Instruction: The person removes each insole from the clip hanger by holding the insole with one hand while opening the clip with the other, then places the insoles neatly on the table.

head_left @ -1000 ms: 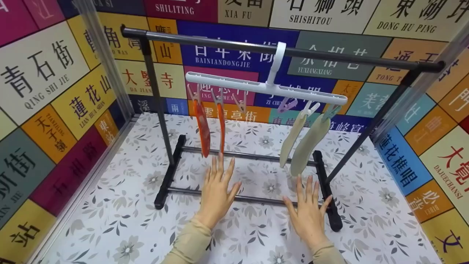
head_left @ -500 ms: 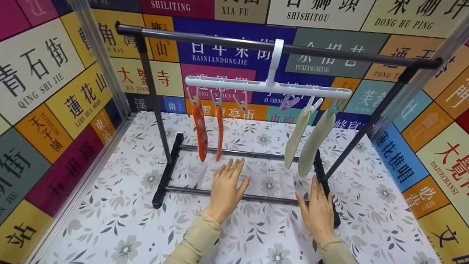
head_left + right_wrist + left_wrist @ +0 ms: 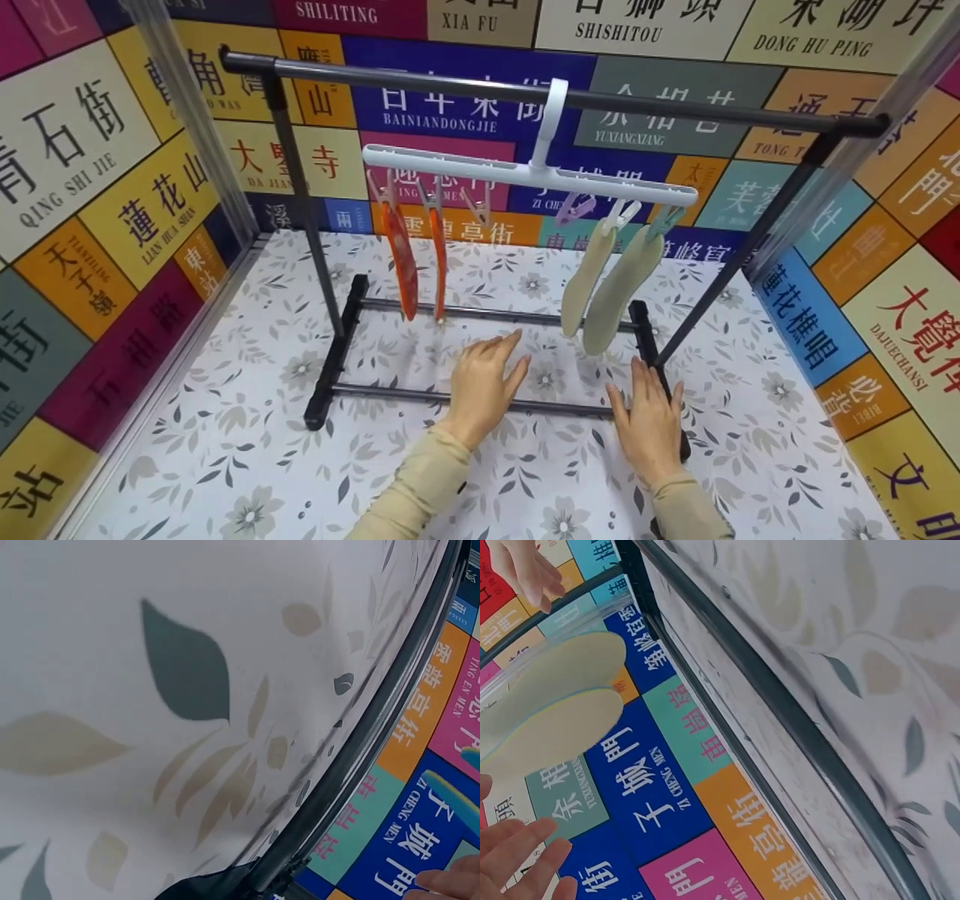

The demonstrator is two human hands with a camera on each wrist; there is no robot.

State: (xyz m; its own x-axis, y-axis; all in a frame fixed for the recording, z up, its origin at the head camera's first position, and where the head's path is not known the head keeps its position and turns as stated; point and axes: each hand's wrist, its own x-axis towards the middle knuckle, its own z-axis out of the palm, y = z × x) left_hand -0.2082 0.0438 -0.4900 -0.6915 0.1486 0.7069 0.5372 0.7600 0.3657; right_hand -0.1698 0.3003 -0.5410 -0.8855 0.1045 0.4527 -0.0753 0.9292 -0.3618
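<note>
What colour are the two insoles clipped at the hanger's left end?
Orange insoles, clearest in the head view.

Staged recording booth, not a home: walls (image 3: 112, 187) papered with street-name signs, floral-covered bench (image 3: 247, 465), small drying rack (image 3: 525, 94) centred on it.

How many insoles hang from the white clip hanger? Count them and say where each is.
4. Two orange insoles hang at the left end of the white hanger; two pale green insoles at the right. None looks hidden.

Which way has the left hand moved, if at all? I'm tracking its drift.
Yes: the left hand moved rightward along the rack's front base bar, toward the right hand.
</note>
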